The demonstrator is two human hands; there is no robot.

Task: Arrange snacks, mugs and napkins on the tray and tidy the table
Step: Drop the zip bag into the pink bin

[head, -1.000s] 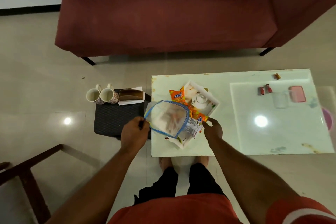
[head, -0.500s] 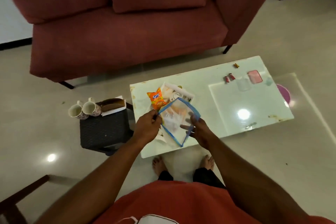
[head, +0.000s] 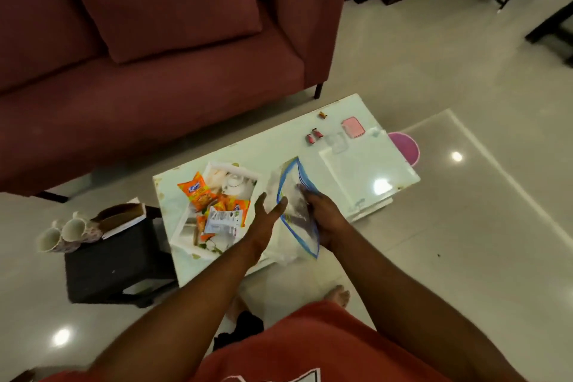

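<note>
Two hands meet over the near edge of the desk (head: 273, 149). My right hand (head: 325, 222) grips a clear bag (head: 290, 186) with a blue rim. Its fingers curl round the bag's side and show blurred through the plastic. The bag stands on edge, its mouth pointing away from me. My left hand (head: 265, 222) is spread, fingers straight and pointing forward, with the thumb against the blue rim opposite my right hand. What the bag holds I cannot tell.

Just left of my left hand a white tray (head: 186, 245) lies on the desk, set askew to the desk's edges. It holds snacks (head: 196, 191): overlapping orange packets, and a grey-white packet (head: 221, 222) that lies nearest my left hand. Further left, off the desk, a black stool (head: 111, 257) carries two mugs (head: 63, 234) that touch each other. A brown box (head: 124, 214) sits just beside them.

Beyond my right hand and well apart from it, two red sweets (head: 313, 136) lie near the desk's far edge. A pink case (head: 353, 128) sits to their right. Past the desk stands a red sofa (head: 155, 87).
</note>
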